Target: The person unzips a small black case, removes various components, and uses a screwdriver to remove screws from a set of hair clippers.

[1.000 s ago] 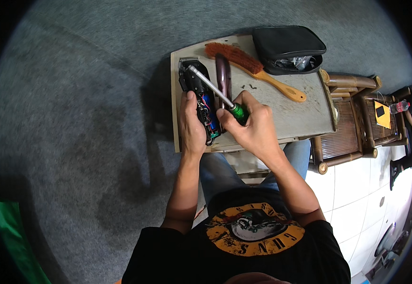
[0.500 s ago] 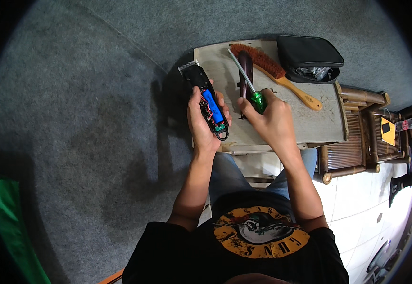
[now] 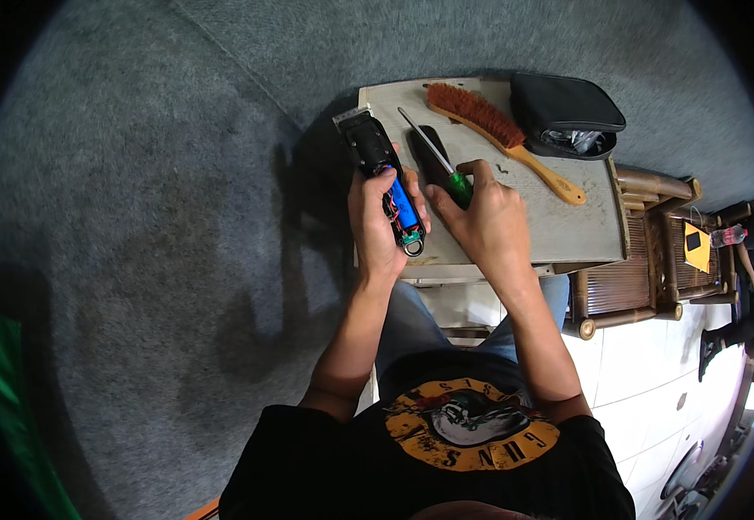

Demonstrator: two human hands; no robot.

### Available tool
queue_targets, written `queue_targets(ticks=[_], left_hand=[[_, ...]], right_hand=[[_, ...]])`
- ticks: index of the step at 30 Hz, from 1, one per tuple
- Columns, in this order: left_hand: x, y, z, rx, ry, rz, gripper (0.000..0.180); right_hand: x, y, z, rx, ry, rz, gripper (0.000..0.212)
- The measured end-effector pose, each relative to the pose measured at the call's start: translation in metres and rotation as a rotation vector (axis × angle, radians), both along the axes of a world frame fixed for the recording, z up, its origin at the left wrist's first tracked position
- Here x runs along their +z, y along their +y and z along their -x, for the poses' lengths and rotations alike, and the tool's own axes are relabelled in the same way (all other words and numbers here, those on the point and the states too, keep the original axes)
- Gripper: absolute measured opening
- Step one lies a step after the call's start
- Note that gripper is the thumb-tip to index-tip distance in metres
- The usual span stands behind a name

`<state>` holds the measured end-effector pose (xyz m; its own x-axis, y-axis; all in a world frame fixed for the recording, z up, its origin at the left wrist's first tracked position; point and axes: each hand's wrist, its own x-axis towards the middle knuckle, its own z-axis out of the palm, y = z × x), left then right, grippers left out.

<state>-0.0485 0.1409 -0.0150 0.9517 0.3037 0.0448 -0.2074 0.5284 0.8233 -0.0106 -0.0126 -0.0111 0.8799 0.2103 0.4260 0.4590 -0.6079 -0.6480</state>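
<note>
A black hair clipper (image 3: 366,143) with its casing off lies in my left hand (image 3: 375,225), blade end pointing away from me. Inside the open body I see a blue battery (image 3: 404,206), thin red wires and a small green circuit board (image 3: 411,237). My left thumb rests beside the battery and the fingers wrap round the far side. In my right hand (image 3: 491,212) is a screwdriver (image 3: 433,150) with a green handle, its shaft pointing up and to the left. Beneath the shaft a dark, elongated cover (image 3: 426,143) lies on the table, partly hidden by the screwdriver.
On the small wooden table (image 3: 559,230) lies a brush (image 3: 498,130) with reddish bristles and a wooden handle. A black zip case (image 3: 567,104) stands open at the far right corner. Bamboo furniture (image 3: 624,286) stands to the right, with a person and a bottle (image 3: 728,236) beyond.
The dark cover has shifted and turned, from a glossy maroon side to a blacker look. My right hand has moved slightly left and lower with the screwdriver. My left thumb has moved onto the clipper's middle.
</note>
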Motion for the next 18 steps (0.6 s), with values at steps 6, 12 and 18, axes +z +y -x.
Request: queue_targets(ticks=[6, 12, 18], left_hand=[[0.0, -0.002, -0.003, -0.031, 0.013, -0.077, 0.053], [-0.015, -0.004, -0.011, -0.113, 0.035, -0.206, 0.066], [-0.016, -0.008, -0.007, -0.017, 0.106, -0.314, 0.071]], right_hand=[[0.007, -0.015, 0.016, 0.028, 0.129, -0.418, 0.038], [-0.003, -0.062, 0.01, 0.307, 0.311, -0.57, 0.03], [0.004, -0.126, -0.01, 0.345, 0.098, -0.268, 0.028]])
